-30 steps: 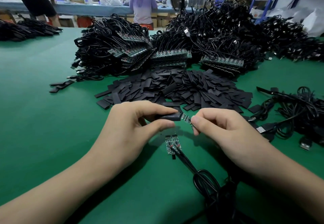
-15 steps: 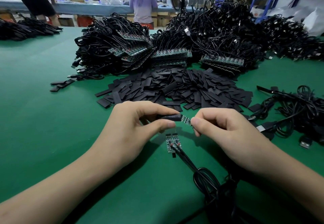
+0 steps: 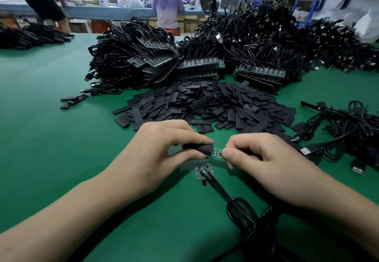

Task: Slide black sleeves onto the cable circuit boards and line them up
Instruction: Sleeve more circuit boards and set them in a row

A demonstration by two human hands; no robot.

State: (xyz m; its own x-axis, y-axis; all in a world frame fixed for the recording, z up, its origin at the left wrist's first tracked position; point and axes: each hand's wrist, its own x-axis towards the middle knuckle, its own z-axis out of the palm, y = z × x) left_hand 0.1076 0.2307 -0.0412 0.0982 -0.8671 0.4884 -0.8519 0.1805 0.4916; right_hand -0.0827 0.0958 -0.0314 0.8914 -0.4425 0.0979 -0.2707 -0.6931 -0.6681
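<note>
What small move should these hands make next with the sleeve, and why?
Probably push the sleeve further over the board: the left hand pinches the sleeve, the right hand pinches the board's other end, and green board shows bare between them.

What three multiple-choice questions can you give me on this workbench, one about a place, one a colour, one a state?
1. Where do the two bare boards lie? A in a box; B on the table below the hands; C in a drawer.
2. What colour is the table? A green; B white; C red.
3. How is the held board? A fully sleeved; B lying loose; C partly showing beside the black sleeve.

Answers: 1 B, they lie flat just below the left hand and right hand. 2 A, green surface all round. 3 C, green board shows between the sleeve and the right fingertips.
</note>
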